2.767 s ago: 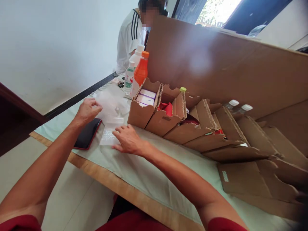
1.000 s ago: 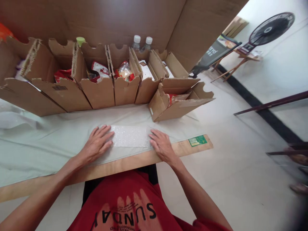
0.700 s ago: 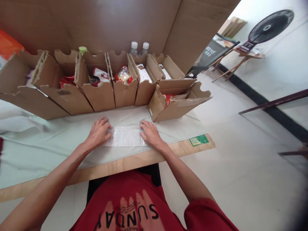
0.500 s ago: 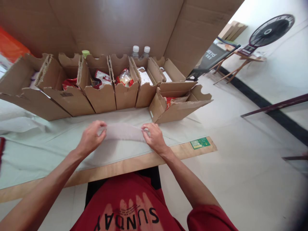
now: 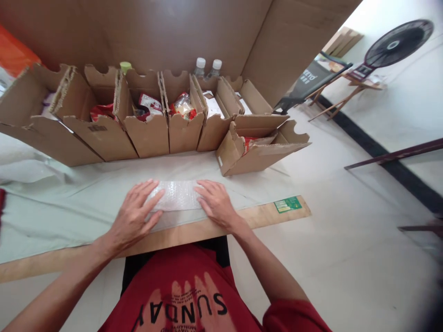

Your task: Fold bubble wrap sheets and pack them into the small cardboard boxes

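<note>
At the near edge of the counter [image 5: 263,216], where bare wood shows in front of a pale green cloth [image 5: 86,203], both hands lie flat on a folded piece of bubble wrap [image 5: 176,196]. The left hand [image 5: 134,216] presses on its left end with the fingers [image 5: 150,186] straight and slightly spread, palm down, gripping nothing. The right hand [image 5: 216,205] covers the right end the same way, fingers stretched flat and a little apart, laid on the wrap rather than closed around it. The wrap sits on the cloth just behind the wooden edge, roughly in the middle of the near side, between the two hands. A green sticker [image 5: 285,204] lies on the wood near the counter's right near corner.

Beyond the wrap, a row of open cardboard boxes [image 5: 148,133] runs across the counter from left to right, their sides touching; several hold red and white packets [image 5: 148,103]. The rightmost box [image 5: 256,152] is tilted and turned out toward the right edge. Behind the row, two clear bottles with white caps [image 5: 207,67] and a green cap [image 5: 125,67] stand against a tall cardboard sheet [image 5: 155,32]. Off the counter to the far right, a black fan [image 5: 398,44] stands on the floor.
</note>
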A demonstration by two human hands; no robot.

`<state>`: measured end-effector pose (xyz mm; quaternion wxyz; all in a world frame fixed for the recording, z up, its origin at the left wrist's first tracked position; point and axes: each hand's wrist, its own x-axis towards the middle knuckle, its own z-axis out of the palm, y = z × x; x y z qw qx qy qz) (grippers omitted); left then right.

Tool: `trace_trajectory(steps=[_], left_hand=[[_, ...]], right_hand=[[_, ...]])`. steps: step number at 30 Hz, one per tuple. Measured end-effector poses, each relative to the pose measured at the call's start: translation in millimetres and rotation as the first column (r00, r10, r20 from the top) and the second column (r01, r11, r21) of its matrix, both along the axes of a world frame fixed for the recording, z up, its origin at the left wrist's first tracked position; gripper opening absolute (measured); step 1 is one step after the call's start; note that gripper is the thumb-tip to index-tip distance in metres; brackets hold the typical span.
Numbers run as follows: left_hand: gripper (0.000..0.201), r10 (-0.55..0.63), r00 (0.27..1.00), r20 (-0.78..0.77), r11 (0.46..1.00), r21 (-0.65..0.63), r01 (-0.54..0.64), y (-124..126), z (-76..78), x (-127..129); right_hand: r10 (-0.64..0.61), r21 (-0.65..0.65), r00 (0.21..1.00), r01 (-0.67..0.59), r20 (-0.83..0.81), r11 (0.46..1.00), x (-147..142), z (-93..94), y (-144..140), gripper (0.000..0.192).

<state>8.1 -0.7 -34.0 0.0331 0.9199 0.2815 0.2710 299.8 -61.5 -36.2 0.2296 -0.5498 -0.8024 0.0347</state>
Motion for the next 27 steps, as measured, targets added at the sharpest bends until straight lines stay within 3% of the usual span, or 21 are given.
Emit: trace_trajectory(steps=[4,6,8,11,13,15,17,20,24,27], left_hand=[[0.057,-0.015,0.975,-0.221,0.992,-0.127,-0.014,2.9,-27.4,20.9],[0.055,-0.035,0.961,-0.276,0.976,-0.216,-0.026,4.3,-39.2,11.9],[0.049,-0.031,0.965,-0.260,0.964,-0.262,-0.040,4.1,-41.2,-3.5],[0.041,0.168,0.969,-0.180,0.951,-0.230,-0.207,3.0,-30.4,-19.5],[0.040,0.370,0.913,-0.173,0.900,-0.178,-0.399,2.7,-21.4,-17.6],[0.040,0.484,0.846,-0.222,0.840,-0.154,-0.521,1.8,-15.8,-5.4],[0.035,0.492,0.832,-0.256,0.811,-0.211,-0.545,-0.2,-14.7,12.4],[0.018,0.447,0.870,-0.210,0.799,-0.343,-0.494,-3.5,-17.3,34.8],[0.011,0.458,0.879,-0.134,0.776,-0.422,-0.469,3.2,-9.1,36.0],[0.020,0.504,0.861,-0.068,0.746,-0.469,-0.473,25.5,9.0,29.7]], right_hand=[[0.205,-0.167,0.977,-0.192,0.065,0.967,-26.9,-13.9,18.1,0.041],[0.139,-0.207,0.988,-0.122,0.067,0.971,-10.5,-22.7,10.2,0.038],[-0.061,-0.190,0.997,0.069,0.048,0.979,18.6,-26.5,-2.8,0.033],[-0.282,-0.134,0.959,0.280,0.001,0.951,52.5,-21.6,-11.0,0.033],[-0.307,-0.113,0.952,0.304,-0.012,0.946,56.2,-16.4,-1.8,0.032],[-0.317,-0.136,0.948,0.312,-0.014,0.940,49.2,-13.1,15.7,0.034],[-0.339,-0.205,0.940,0.325,-0.034,0.923,40.5,-11.2,32.4,0.031],[-0.331,-0.293,0.939,0.293,-0.089,0.910,35.3,-7.2,38.1,0.009],[-0.327,-0.341,0.930,0.257,-0.167,0.904,29.3,-0.7,4.5,0.008],[-0.333,-0.431,0.846,0.138,-0.417,0.892,7.8,-4.5,-25.9,0.014]])
